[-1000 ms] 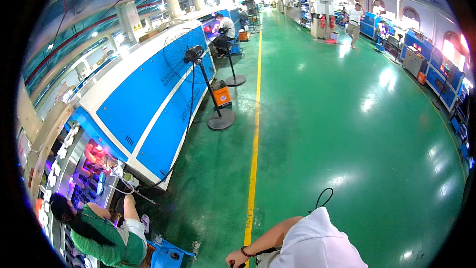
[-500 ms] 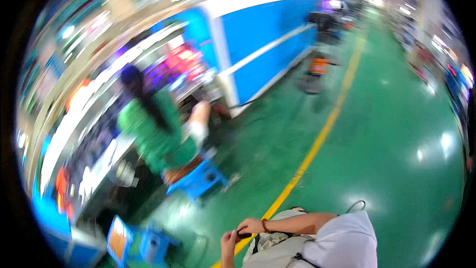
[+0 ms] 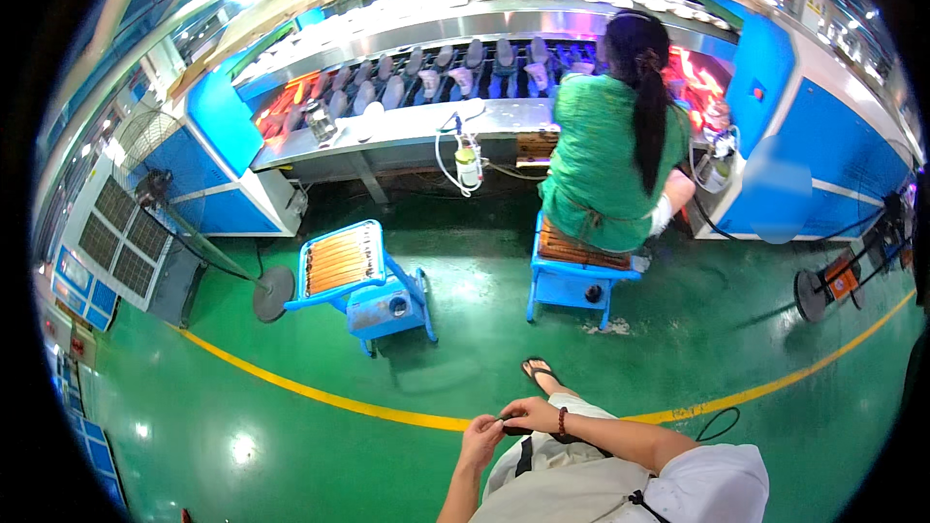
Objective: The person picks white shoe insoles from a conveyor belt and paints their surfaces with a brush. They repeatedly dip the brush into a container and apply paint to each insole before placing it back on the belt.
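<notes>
My left hand (image 3: 480,440) and my right hand (image 3: 532,415) meet in front of my waist. Their fingers are closed around a small black object (image 3: 511,429), mostly covered by the fingers, so its kind does not show. A dark beaded bracelet (image 3: 562,420) circles my right wrist. Neither hand touches anything else in view.
A person in a green top (image 3: 605,150) sits on a blue stool at a long lit conveyor carrying shoe-shaped pieces. A vacant blue chair (image 3: 339,261) with a slatted seat stands to the left. Standing fans (image 3: 276,292) flank the station; a yellow line (image 3: 387,414) crosses the green floor.
My view has swung left from the aisle to face the conveyor and seated person. Both hands stay together on the small black object.
</notes>
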A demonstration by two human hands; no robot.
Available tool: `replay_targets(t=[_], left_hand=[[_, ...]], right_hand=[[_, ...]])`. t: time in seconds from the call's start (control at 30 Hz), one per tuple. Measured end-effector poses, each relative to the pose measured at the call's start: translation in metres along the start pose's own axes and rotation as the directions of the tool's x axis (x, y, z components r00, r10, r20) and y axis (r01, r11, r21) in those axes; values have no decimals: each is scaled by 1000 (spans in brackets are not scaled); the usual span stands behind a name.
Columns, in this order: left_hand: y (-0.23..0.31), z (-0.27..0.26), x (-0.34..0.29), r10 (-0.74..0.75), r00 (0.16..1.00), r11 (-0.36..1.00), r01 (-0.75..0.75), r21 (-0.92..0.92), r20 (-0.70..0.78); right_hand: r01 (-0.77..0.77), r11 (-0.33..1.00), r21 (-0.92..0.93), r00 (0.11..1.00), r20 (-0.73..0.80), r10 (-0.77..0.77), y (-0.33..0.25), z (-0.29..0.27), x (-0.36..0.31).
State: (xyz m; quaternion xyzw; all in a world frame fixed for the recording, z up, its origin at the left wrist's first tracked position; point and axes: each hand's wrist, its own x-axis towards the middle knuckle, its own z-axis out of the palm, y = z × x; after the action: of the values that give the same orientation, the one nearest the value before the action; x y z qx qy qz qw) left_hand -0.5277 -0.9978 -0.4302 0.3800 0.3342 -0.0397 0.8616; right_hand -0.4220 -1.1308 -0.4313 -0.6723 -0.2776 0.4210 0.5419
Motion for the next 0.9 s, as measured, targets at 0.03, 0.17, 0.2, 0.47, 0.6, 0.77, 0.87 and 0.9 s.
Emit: replay_targets(t=[0.03,0.17,0.2,0.47,0.6,0.77,0.87,0.9], left_hand=[[7,4,11,6,1000,1000,-6,4,4],[44,22,64,10,1000,1000,-10,24,25],[54,26,77,-3,1000,999,2,32,29],[161,57,179,88,995,964,-98,246,52],[208,61,229,139,988,939,-151,308,61],[264,55,289,80,992,945,-107,309,99],[312,54,339,58,988,907,-113,405,145],[326,50,354,46,987,896,-110,430,157]], right_hand=[[-51,994,99,999,9,50,-1,-9,9],[-116,961,250,993,-5,121,-15,-48,58],[-122,963,239,992,-12,128,-18,-59,72],[-78,967,243,997,24,74,-67,-143,195],[-83,954,287,997,16,82,-84,-169,255],[-59,961,270,998,-14,66,-87,-195,327],[-59,965,255,996,-48,74,-94,-215,381],[-68,960,272,994,-68,90,-97,-219,398]])
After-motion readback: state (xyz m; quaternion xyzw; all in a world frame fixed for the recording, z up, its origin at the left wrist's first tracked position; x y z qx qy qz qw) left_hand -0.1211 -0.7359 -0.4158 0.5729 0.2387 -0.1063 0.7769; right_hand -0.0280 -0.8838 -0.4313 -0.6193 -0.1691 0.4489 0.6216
